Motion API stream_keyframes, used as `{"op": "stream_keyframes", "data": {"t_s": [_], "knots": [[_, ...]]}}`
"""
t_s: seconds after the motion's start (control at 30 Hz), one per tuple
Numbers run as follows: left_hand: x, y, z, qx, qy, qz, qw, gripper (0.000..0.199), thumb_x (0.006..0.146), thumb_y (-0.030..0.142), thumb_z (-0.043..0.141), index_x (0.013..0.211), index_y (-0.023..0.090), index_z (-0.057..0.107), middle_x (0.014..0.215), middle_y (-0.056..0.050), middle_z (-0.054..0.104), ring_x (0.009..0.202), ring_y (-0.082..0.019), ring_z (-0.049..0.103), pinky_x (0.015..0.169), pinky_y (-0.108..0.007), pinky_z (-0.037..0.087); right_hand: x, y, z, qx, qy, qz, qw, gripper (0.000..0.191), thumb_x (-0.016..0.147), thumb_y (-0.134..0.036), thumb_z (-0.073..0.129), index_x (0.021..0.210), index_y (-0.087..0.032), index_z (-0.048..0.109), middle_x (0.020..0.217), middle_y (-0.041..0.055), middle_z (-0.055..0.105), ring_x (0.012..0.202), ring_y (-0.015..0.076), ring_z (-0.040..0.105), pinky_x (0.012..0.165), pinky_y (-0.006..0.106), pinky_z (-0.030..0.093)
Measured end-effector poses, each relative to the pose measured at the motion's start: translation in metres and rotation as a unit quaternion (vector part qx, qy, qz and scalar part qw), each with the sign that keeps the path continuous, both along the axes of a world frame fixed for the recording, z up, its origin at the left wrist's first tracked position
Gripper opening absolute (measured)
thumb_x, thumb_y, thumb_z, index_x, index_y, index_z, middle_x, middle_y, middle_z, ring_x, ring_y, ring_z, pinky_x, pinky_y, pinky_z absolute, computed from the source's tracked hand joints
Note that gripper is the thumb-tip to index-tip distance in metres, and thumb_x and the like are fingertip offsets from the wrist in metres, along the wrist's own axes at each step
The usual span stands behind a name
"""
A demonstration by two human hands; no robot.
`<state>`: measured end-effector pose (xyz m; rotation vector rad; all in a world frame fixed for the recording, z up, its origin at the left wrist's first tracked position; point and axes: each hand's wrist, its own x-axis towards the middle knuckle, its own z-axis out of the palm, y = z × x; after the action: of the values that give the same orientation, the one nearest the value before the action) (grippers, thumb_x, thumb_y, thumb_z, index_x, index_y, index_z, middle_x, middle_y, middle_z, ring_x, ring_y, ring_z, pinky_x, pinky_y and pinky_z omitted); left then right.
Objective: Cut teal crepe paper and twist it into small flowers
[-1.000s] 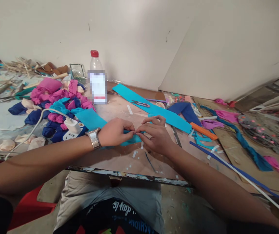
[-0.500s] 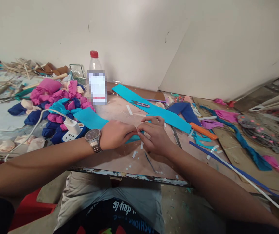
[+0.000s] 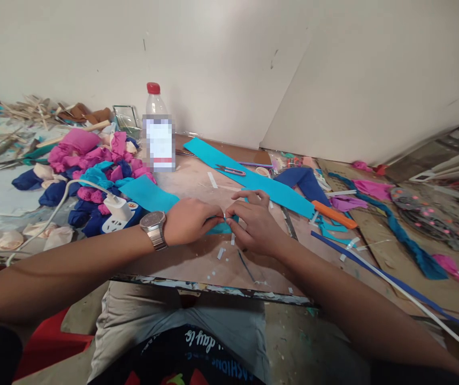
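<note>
A light blue strip [image 3: 149, 194] runs from the left under my left hand [image 3: 191, 219], and its other end shows below the fingertips of both hands. The fingers of my left hand are pinched on this strip's edge. My right hand [image 3: 255, 222] meets it at the fingertips, its thumb and index finger also closed on the blue material, while its other fingers are bent. Behind the hands lies a longer light blue strip [image 3: 253, 182] with small thread snips [image 3: 231, 170] on top. Small white pieces [image 3: 220, 253] are scattered on the table near my hands.
Pink and blue fabric bundles [image 3: 81, 155], a power socket [image 3: 121, 214] with a white plug, and a red-capped bottle [image 3: 159, 144] stand at left. To the right are an orange-handled cutter [image 3: 336, 215], a dark blue strip [image 3: 374, 267] and cardboard [image 3: 368, 230]. The table's edge [image 3: 221, 291] is near my lap.
My fingertips have shifted very slightly at the blue strip, and a little more of it shows between them. The rest is nearly the same.
</note>
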<state>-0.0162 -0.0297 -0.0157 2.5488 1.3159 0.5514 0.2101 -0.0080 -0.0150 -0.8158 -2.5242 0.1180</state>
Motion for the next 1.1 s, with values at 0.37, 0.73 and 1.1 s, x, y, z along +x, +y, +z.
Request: {"op": "stream_keyframes", "data": {"t_s": [0.37, 0.73, 1.1], "knots": [[-0.0031, 0.0023, 0.0012, 0.000, -0.015, -0.006, 1.000, 0.030, 0.104, 0.037, 0.053, 0.105, 0.023, 0.079, 0.086, -0.005, 0.080, 0.070, -0.019, 0.069, 0.061, -0.028, 0.035, 0.0025, 0.0044, -0.0033, 0.026, 0.014, 0.006, 1.000, 0.009, 0.100, -0.024, 0.059, 0.094, -0.023, 0.066, 0.091, 0.0034, 0.078, 0.121, 0.0295, 0.062, 0.102, 0.049, 0.024], [-0.0039, 0.0028, 0.0003, 0.007, -0.046, -0.023, 0.999, 0.025, 0.098, 0.032, 0.056, 0.101, 0.023, 0.080, 0.086, -0.003, 0.081, 0.070, -0.018, 0.069, 0.063, -0.028, 0.037, 0.0022, 0.0037, -0.0017, 0.022, 0.013, 0.001, 1.000, 0.008, 0.099, -0.026, 0.061, 0.095, -0.023, 0.068, 0.093, 0.0028, 0.079, 0.119, 0.0287, 0.063, 0.103, 0.048, 0.023], [-0.0051, 0.0040, 0.0015, -0.015, -0.035, -0.016, 0.999, 0.030, 0.100, 0.034, 0.054, 0.100, 0.021, 0.081, 0.088, -0.004, 0.081, 0.073, -0.020, 0.070, 0.065, -0.030, 0.038, 0.0033, 0.0047, -0.0005, 0.024, 0.012, -0.001, 1.000, 0.007, 0.098, -0.023, 0.060, 0.092, -0.023, 0.065, 0.090, 0.0024, 0.076, 0.119, 0.0281, 0.062, 0.102, 0.049, 0.024]]}}
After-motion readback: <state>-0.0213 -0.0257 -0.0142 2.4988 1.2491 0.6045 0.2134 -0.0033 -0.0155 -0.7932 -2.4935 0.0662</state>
